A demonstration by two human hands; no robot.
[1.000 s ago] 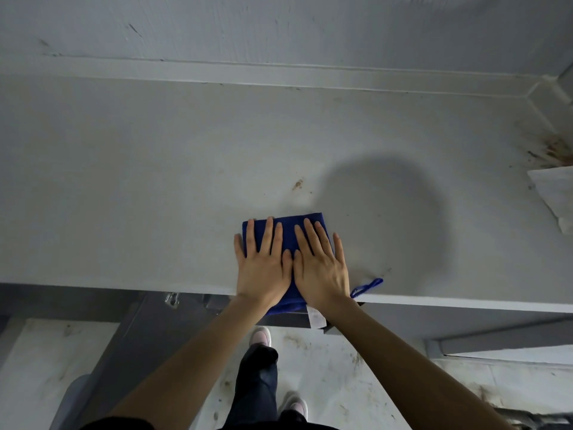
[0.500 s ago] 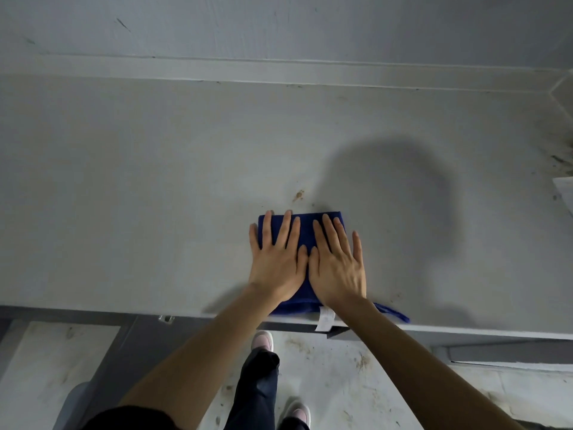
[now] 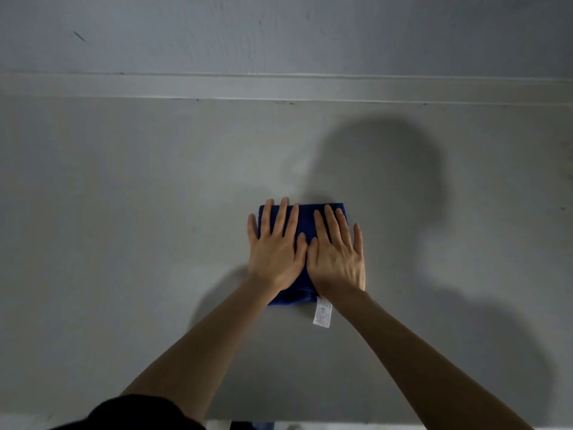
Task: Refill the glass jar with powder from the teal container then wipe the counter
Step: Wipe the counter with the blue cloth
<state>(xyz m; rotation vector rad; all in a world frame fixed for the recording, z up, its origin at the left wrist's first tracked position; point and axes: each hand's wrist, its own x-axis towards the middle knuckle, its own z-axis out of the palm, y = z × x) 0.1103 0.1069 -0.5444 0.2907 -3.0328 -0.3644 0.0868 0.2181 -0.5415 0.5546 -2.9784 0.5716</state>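
Note:
A folded dark blue cloth lies flat on the grey counter, its white care label sticking out at the near edge. My left hand and my right hand press down on the cloth side by side, palms flat, fingers spread and pointing away from me. The cloth is mostly covered by both hands. No glass jar and no teal container are in view.
A raised ledge runs along the back of the counter below the grey wall. The counter's front edge shows at the bottom. My shadow falls to the right of the cloth.
Both hands have pushed the cloth away from the front edge toward the back of the counter, over the small brown stain, which no longer shows. The blue loop is out of sight.

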